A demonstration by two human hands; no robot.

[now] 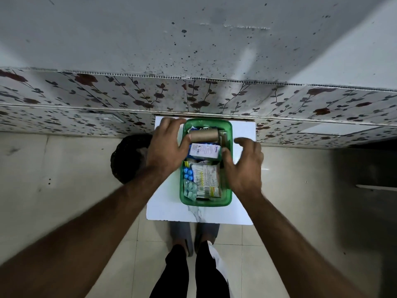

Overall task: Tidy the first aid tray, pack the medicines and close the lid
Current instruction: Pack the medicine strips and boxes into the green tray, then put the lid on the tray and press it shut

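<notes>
A green plastic tray (pixel 206 204) stands on a small white table (pixel 167 203). Inside it lie a brown bandage roll (pixel 204 135) at the far end, a blue-and-white medicine box (pixel 204 150) below it, a white-and-orange carton (pixel 207 179), and blue (pixel 189 174) and pale green (pixel 190 190) blister strips at the near left. My left hand (pixel 166 147) straddles the tray's left rim, thumb inside by the roll, fingers outside. My right hand (pixel 245 168) hovers over the right rim, fingers spread and blurred, thumb touching the box's right end.
The table stands against a floral-patterned wall (pixel 214 97). A dark round basket (pixel 126 158) sits on the tiled floor left of the table. My feet (pixel 182 235) are under the table's near edge.
</notes>
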